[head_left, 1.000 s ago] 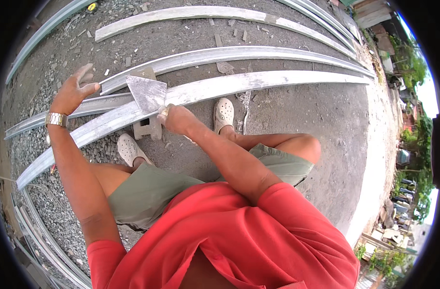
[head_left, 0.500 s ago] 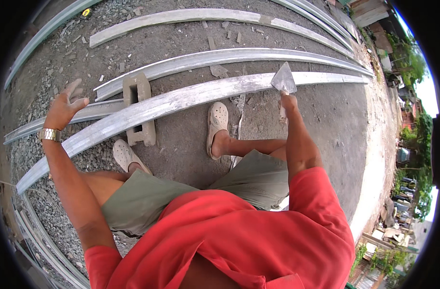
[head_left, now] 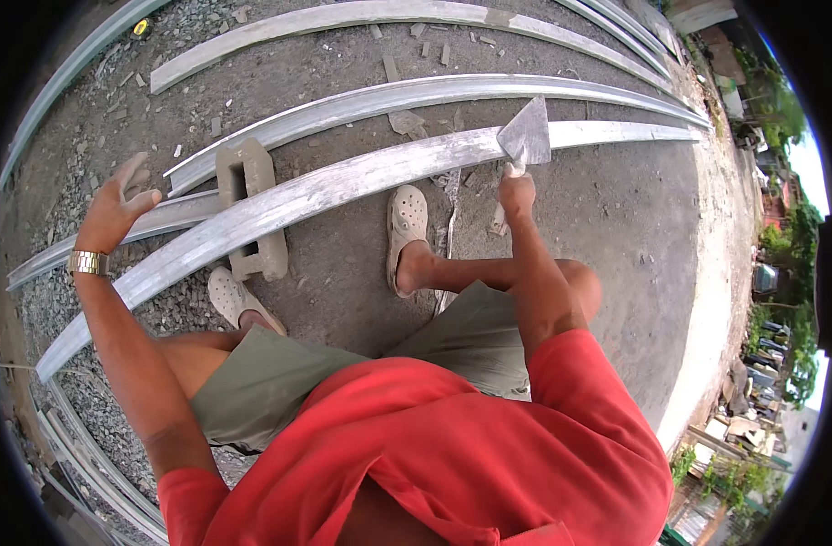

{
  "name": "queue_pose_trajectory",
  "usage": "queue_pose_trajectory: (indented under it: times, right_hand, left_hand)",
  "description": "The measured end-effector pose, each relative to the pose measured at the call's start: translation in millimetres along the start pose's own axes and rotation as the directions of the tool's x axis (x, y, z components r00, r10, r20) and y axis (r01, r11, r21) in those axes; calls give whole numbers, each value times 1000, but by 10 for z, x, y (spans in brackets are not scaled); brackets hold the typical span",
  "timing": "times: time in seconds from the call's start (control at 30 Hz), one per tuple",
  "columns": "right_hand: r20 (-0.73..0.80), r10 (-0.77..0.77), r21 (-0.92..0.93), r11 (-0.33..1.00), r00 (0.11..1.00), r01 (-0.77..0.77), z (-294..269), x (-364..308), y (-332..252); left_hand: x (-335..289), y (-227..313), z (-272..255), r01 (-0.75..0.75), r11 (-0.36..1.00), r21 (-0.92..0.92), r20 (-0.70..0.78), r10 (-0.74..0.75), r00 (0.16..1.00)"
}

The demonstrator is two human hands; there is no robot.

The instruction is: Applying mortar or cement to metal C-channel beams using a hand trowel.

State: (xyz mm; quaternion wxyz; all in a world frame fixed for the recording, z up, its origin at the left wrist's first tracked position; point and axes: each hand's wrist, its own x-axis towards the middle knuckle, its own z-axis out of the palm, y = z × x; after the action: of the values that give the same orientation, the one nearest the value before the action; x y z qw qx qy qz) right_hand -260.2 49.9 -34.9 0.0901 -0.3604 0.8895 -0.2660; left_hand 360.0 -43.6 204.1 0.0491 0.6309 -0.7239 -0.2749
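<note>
My right hand (head_left: 518,193) is closed round the handle of a trowel (head_left: 528,135). The trowel's pointed grey blade overlaps a long pale metal channel (head_left: 370,171) in the picture; whether it touches the metal I cannot tell. That channel crosses in front of me and lies over a grey hollow concrete block (head_left: 250,175). Off to the left, my left hand (head_left: 115,205) is raised with fingers apart and nothing in it. It is dusty, and a metal-band watch (head_left: 90,263) sits on its wrist.
Further metal channels (head_left: 416,102) lie roughly parallel beyond, and another length (head_left: 316,20) is farther off. Gravel (head_left: 166,309) and scattered chips cover the ground at left. A yellow tape measure (head_left: 141,27) lies at the far left. My feet in light clogs (head_left: 408,218) stand near the block.
My right hand has shifted left with the trowel, whose blade has turned slightly. My left hand keeps nearly the same pose. The whole view has moved a little.
</note>
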Motion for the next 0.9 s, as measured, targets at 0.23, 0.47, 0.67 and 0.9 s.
queue_pose_trajectory:
  times: [0.23, 0.47, 0.67, 0.9]
  right_hand:
    - [139, 162, 53, 984, 977, -171, -106, 146, 2]
    - [151, -41, 126, 992, 988, 22, 225, -1310, -812]
    - [-127, 61, 74, 996, 990, -52, 153, -192, -66]
    - [17, 73, 12, 997, 997, -74, 154, -589, -345]
  left_hand:
    - [49, -13, 3, 9, 1000, 28, -27, -8, 1000]
    - [-4, -115, -19, 31, 999, 19, -18, -30, 999]
    - [97, 52, 40, -69, 996, -64, -5, 69, 998]
    - [-180, -104, -145, 97, 993, 67, -78, -92, 993]
